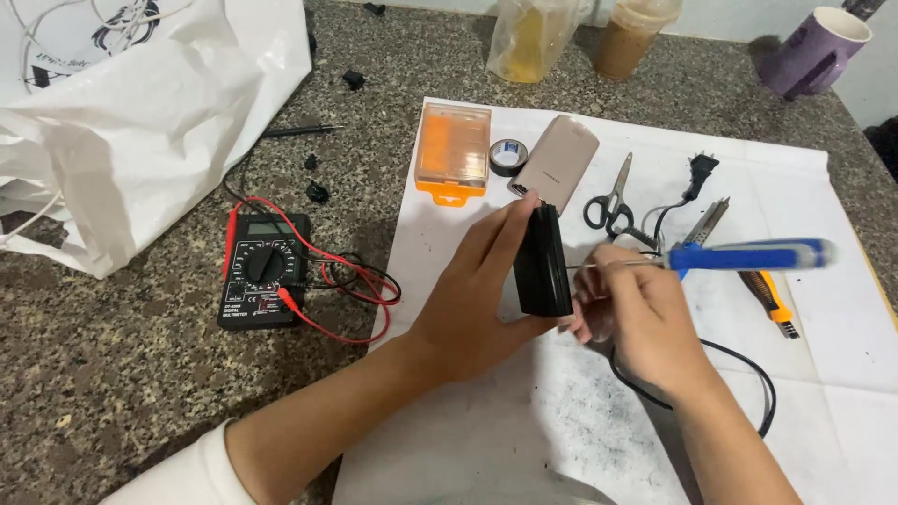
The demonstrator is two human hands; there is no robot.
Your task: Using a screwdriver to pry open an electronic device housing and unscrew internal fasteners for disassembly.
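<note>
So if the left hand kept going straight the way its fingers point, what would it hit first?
Probably the beige power bank, just beyond the left hand gripping the black box; depth is hard to judge.

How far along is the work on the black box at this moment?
Done: tools are laid out on the white paper sheet, with the black multimeter alongside. In hand: left hand grips the black rectangular box upright; right hand holds a blue-handled screwdriver, tip toward the box. Left: the box appears closed.
</note>
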